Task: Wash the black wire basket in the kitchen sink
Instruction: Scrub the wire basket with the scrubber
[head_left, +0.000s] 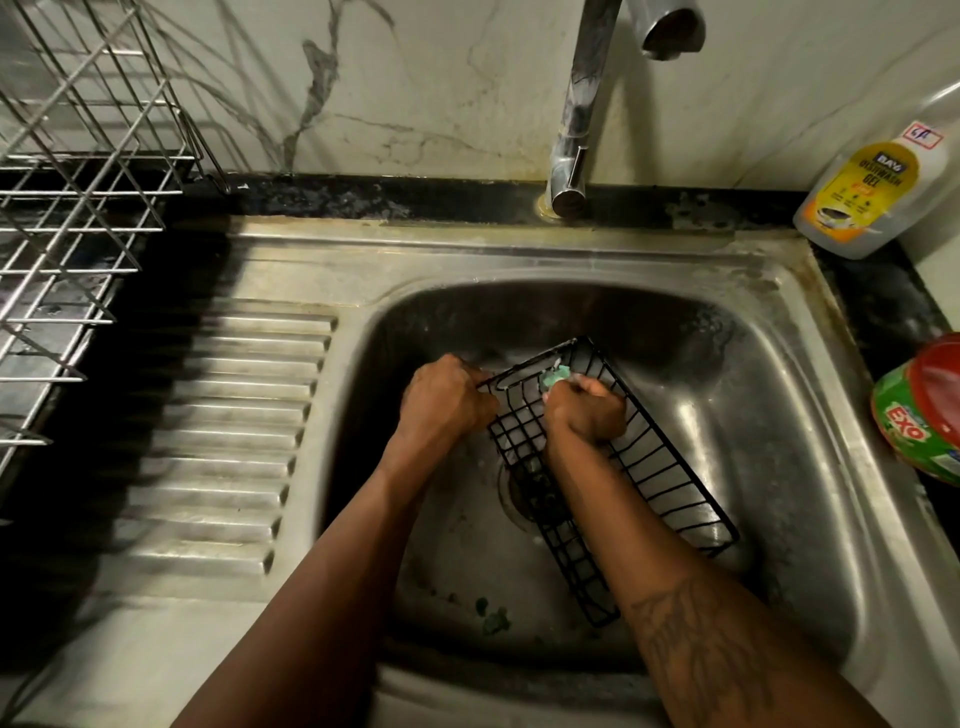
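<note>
The left hand (447, 402) gripped the far left corner of the basket (649, 467), fingers curled round its rim wire. The right hand (584, 410) was closed on a green scrubber (553, 378), pressing it against the wires inside the basket's far end. The basket, black and oblong, sat tilted in the sink (779, 415), its far end raised and its near end low over the drain (524, 493). Green bits (493, 618) lay on the sink floor near the forearms. A tap (571, 171) rose behind the basin. A wire rack (78, 208) stood to the left by the ribbed drainboard (234, 426). A bottle (872, 192) stood at the back right, and a red-lidded tub (924, 415) sat on the right edge.
</note>
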